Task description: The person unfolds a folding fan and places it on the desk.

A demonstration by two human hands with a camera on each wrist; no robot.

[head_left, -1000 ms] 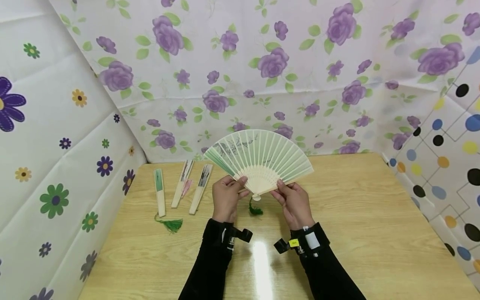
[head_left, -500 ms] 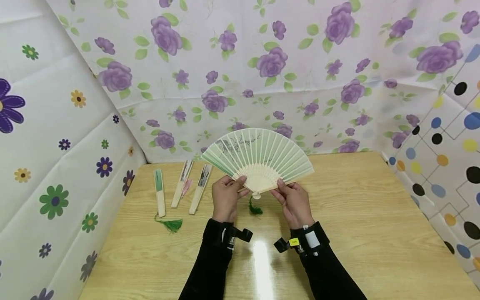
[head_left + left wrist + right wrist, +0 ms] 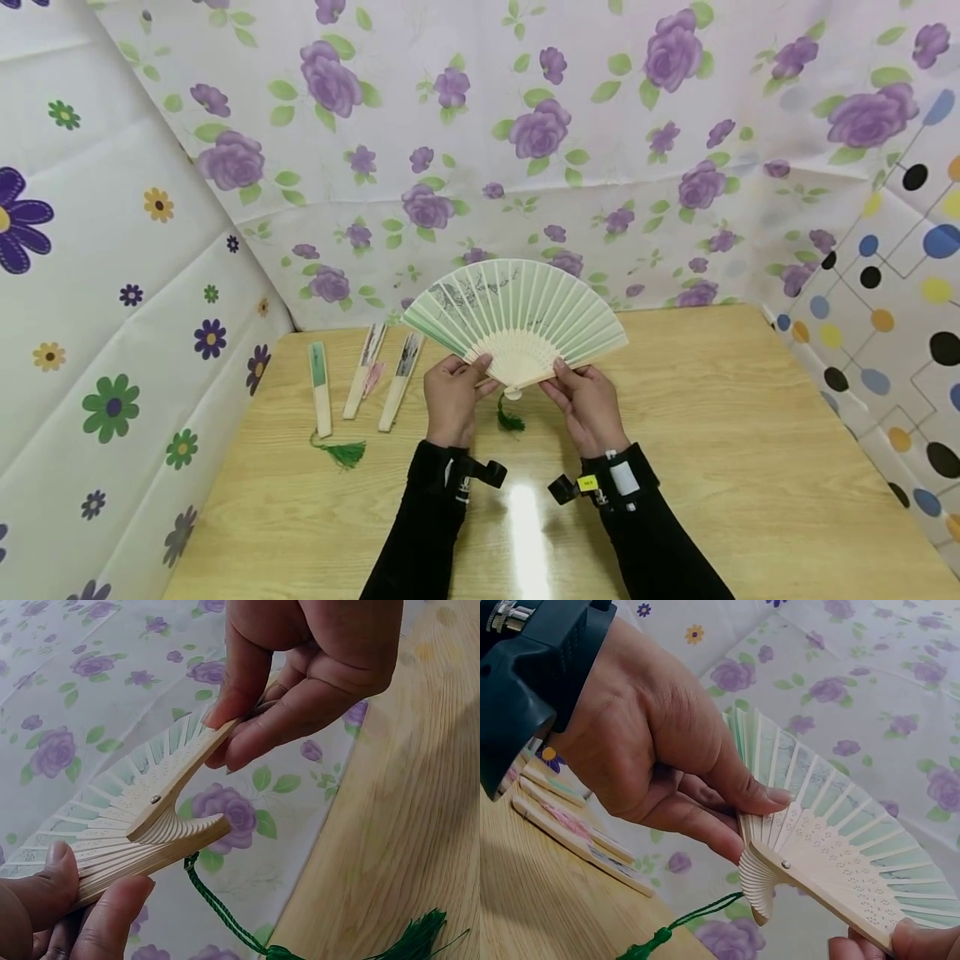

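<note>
Spread wide, a pale green folding fan (image 3: 525,308) with a dark branch print is held up over the table by both hands. My left hand (image 3: 452,400) pinches its left outer rib between thumb and fingers. At the opposite edge, my right hand (image 3: 588,408) pinches the right outer rib the same way. The pivot end, with a small metal rivet (image 3: 156,799), points down toward me. From it hangs a green tassel (image 3: 510,415) on a cord. Pierced cream ribs (image 3: 821,859) show in the right wrist view.
On the table (image 3: 750,450), left of my hands, lie three folded fans: a green one (image 3: 319,387) with a green tassel (image 3: 345,454), one (image 3: 365,371) beside a pink tassel (image 3: 372,377), and a dark-printed one (image 3: 401,382). Flowered cloth (image 3: 465,167) hangs behind.
The fan stays spread in both hands. Only a slight shift of the head view shows; the hands hardly move.
</note>
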